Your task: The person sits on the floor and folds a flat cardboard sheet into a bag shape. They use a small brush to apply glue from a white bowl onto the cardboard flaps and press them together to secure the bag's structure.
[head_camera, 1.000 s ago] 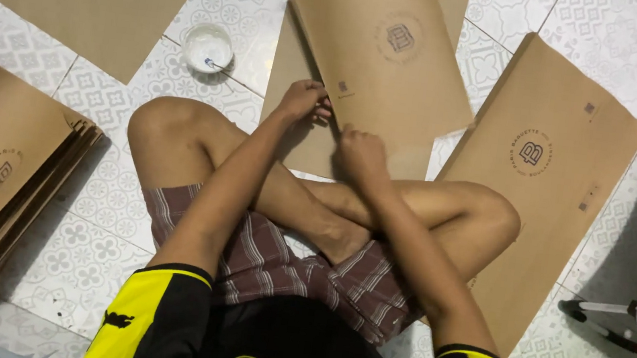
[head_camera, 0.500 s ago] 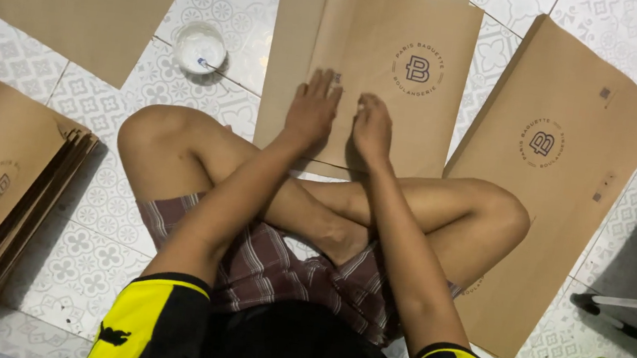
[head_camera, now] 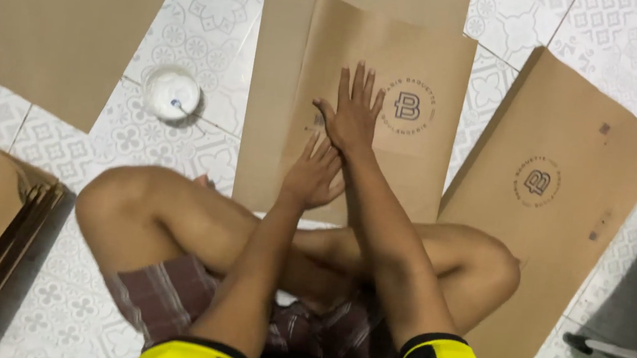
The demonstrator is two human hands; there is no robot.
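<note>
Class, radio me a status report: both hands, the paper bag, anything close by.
Left hand and right hand flat, open, pressing the brown paper bag. Bag lies on a brown sheet on the tiled floor. White cup to the left, apart.

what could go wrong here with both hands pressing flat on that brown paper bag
The small round white cup with something standing in it sits on the tiled floor close beside the brown paper bag; a sweep of the left hand could tip it. The right hand presses ahead of the left, so uneven pressure might crease the bag crookedly. The bag lies on a larger brown sheet that may slide on the tiles.
</note>
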